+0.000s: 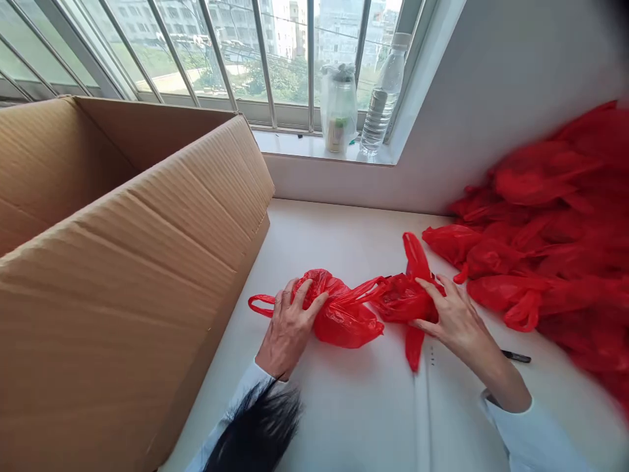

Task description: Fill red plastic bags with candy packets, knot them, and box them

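Observation:
Two red plastic bags lie end to end on the white table, their twisted handles meeting between my hands. My left hand (289, 321) curves its fingers over the left red plastic bag (344, 321), which looks rounded and filled; one of its loop handles sticks out to the left. On the other side, my right hand (455, 318) grips the right red plastic bag (400, 298) between thumb and fingers. That bag's loose handles stick up and down from it. What the bags contain is hidden by the plastic.
A large open cardboard box (196, 216) stands at the left. Many red plastic bags (540, 229) are heaped on the right. A black pen-like object (515, 356) lies beside my right forearm. On the windowsill stand a water bottle (381, 108) and a bagged cup-like container (338, 118).

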### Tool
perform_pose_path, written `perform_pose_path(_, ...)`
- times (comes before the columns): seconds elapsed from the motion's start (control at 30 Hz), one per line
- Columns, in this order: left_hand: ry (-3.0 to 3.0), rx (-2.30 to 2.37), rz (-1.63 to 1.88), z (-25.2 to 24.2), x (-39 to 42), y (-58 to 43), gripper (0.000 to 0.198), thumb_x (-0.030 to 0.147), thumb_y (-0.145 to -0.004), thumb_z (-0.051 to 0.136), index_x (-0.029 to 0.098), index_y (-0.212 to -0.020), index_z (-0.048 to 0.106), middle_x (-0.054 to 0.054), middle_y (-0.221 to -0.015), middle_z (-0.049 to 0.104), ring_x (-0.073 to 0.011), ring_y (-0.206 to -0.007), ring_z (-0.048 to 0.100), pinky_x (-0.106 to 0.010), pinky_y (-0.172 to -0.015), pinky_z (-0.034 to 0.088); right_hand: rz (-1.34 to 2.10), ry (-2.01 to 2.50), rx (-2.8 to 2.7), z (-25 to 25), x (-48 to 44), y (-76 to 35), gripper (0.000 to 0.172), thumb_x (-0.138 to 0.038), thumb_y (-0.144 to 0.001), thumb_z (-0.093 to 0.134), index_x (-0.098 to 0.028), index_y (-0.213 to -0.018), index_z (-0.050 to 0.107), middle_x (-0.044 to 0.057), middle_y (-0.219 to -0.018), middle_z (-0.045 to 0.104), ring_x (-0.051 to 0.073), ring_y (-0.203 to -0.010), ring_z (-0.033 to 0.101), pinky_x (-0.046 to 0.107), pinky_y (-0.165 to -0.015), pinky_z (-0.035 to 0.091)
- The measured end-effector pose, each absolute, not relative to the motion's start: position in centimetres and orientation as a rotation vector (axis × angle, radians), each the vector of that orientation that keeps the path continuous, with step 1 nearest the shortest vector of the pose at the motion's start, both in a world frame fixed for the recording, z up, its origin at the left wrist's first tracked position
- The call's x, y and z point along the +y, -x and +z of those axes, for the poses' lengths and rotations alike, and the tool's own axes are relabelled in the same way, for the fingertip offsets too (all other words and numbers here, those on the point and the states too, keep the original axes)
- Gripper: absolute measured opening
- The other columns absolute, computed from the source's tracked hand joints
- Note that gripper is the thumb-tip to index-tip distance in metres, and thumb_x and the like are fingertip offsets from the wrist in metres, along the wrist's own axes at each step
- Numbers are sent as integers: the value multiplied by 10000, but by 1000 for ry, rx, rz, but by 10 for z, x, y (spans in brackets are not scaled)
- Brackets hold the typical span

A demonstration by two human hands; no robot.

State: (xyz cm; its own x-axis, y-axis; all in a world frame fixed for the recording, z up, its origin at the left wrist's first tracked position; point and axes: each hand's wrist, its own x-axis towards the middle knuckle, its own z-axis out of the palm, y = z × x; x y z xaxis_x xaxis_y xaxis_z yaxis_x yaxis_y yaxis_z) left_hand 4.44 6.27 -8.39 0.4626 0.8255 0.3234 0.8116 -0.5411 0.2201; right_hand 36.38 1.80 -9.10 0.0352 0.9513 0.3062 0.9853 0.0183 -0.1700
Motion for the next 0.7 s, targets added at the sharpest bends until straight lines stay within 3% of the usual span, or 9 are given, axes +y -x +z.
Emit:
perform_pose_path(0.13, -2615, 1471, 470, -84, 72, -48, 411, 11, -841, 413, 211, -1147, 601, -125, -1123, 624, -273, -983, 599, -427, -779, 523, -132, 2009, -1845, -90, 21, -376, 300, -122, -753, 432, -238, -969, 605, 65, -1016, 641, 250, -888, 622, 386, -744, 512)
perform_pose_path(0.23, -2545, 1434, 417, -76, 68, -45, 298, 74, -845, 469, 195, -1083, 600, -69, -934, 648, -219, -804, 620, -330, -652, 515, -174, 1966, -1760, -60, 29, -391, 257, -115, -716, 430, -236, -862, 603, 37, -926, 663, 208, -822, 642, 337, -743, 505)
perform_pose_path(0.3, -2482, 1410, 421, -71, 63, -42, 254, 115, -851, 495, 203, -1071, 585, -49, -942, 648, -189, -790, 624, -294, -645, 509, -249, 1954, -1671, -35, 38, -406, 235, -137, -701, 454, -237, -842, 614, 30, -898, 672, 208, -808, 642, 341, -749, 495)
perform_pose_path(0.5, -2267, 1375, 565, -68, 53, -37, 203, 204, -847, 549, 218, -1048, 576, -26, -981, 672, -173, -881, 634, -295, -758, 502, -475, 2045, -1434, -6, 94, -462, 248, -189, -783, 494, -165, -971, 653, 149, -921, 649, 286, -883, 602, 463, -801, 440)
perform_pose_path(0.6, -2154, 1358, 630, -68, 50, -35, 169, 233, -822, 598, 222, -990, 588, 19, -875, 675, -139, -772, 629, -254, -703, 491, -364, 2078, -1604, -27, 122, -471, 300, -214, -759, 603, -139, -1042, 667, 186, -993, 630, 315, -940, 585, 445, -780, 439)
perform_pose_path(0.7, -2041, 1379, 677, -68, 47, -33, 120, 243, -795, 630, 211, -903, 591, 52, -746, 633, -107, -660, 583, -213, -616, 458, -270, 2049, -1760, -48, 129, -450, 489, -230, -704, 707, -105, -1169, 627, 236, -1151, 571, 372, -1077, 524, 451, -837, 425)
